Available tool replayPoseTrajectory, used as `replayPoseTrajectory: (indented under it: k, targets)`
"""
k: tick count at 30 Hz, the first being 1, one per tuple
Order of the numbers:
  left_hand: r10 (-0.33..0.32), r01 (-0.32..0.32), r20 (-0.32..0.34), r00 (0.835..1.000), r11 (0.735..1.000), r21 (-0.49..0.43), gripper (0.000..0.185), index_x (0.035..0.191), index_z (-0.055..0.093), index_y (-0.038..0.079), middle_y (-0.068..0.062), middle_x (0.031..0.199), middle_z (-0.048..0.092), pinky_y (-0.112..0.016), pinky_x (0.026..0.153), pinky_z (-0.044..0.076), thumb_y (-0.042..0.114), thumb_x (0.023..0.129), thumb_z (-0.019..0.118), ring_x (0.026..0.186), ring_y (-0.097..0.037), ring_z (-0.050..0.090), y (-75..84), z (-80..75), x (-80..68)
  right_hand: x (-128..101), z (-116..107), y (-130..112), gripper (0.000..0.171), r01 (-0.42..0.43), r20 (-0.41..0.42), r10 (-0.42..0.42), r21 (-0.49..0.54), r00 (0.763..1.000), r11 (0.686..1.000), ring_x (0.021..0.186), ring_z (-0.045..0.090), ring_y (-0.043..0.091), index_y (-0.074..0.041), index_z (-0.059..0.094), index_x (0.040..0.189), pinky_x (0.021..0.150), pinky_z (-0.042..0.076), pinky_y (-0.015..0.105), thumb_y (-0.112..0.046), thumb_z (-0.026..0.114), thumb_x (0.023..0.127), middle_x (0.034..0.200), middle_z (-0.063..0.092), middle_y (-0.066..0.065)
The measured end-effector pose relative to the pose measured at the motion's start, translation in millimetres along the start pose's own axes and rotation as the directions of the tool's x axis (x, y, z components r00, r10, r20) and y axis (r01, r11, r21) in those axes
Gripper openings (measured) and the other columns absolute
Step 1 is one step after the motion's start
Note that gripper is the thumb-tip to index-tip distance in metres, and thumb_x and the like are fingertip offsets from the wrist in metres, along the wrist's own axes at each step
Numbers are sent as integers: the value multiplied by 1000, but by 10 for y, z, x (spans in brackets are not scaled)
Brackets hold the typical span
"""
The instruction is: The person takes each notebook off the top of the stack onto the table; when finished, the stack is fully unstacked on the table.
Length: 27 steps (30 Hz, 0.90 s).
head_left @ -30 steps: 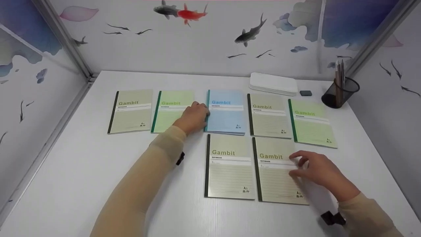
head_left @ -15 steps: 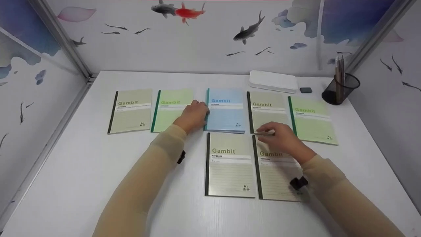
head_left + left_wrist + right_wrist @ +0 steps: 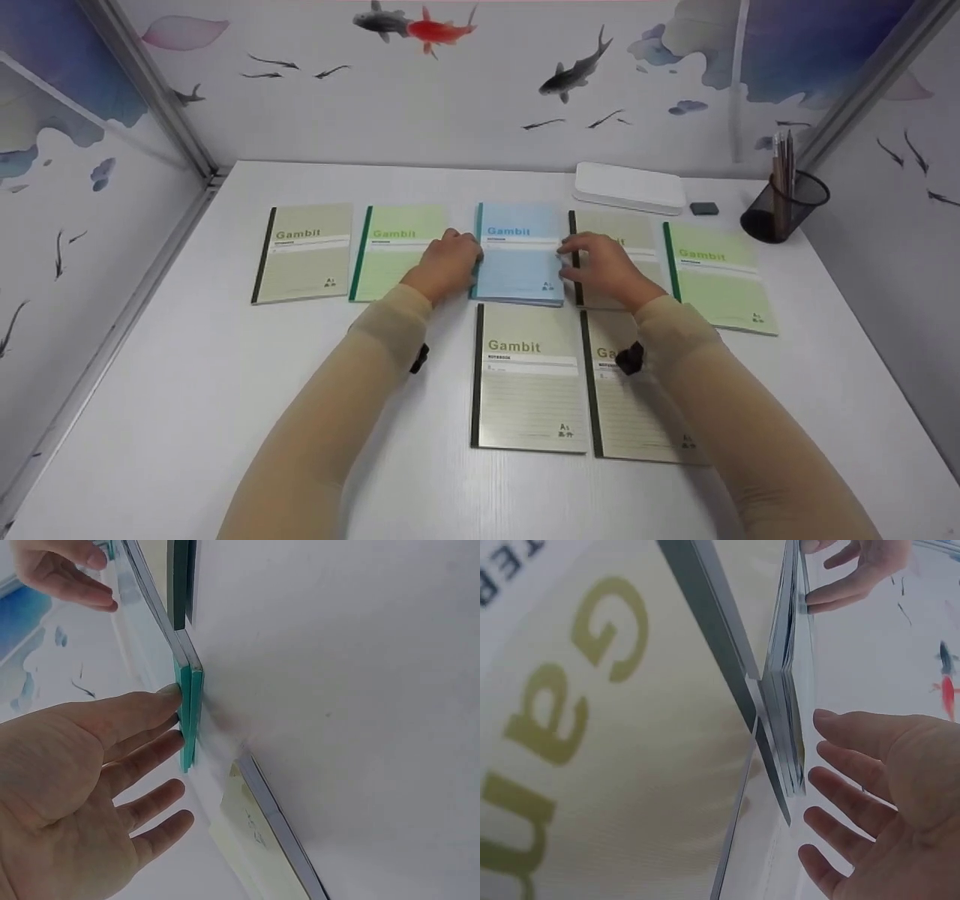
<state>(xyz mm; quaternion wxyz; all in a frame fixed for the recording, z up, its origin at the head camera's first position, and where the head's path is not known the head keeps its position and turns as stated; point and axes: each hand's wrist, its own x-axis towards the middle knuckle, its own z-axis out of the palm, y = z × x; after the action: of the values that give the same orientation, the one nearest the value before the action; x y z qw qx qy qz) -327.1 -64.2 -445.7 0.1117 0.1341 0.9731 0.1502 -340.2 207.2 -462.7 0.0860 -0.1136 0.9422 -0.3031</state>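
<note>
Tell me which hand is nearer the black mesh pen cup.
Right. The right hand lies at the blue notebook's right edge, on the side toward the pen cup; the left hand is at its left edge, farther away.

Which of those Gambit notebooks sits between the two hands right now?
The blue notebook, middle of the back row. It is the only blue cover; the left hand touches its spine edge and the right hand its opposite edge.
</note>
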Motion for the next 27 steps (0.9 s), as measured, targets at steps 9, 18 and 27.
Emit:
replayPoseTrajectory:
  k: [9,18,27]
  targets:
    - [31,-31,-8,999,999,34,30,129,67,7,-6,123,61,-43,107,44,12,99,69,113,-24,47,33,-10,-24,92,-17,-11,42,31,44,-23,-187,999,982,151,38,35,-15,70,132,124,14,66,-20,79,92,153,55,8]
    - [23,-22,-15,1000,998,54,30,129,68,8,-6,127,63,-46,112,42,13,99,68,114,-24,47,10,23,26,90,-12,-38,39,-1,38,7,-149,999,989,150,39,33,-18,71,130,125,15,61,-17,79,92,153,55,5]
    - [-1,15,-76,997,985,174,44,136,65,6,-10,137,64,-51,124,32,30,99,68,132,-29,51,-43,86,100,105,-23,-54,39,-15,40,21,-154,999,988,147,41,32,-17,72,128,123,17,57,-16,81,90,151,56,3]
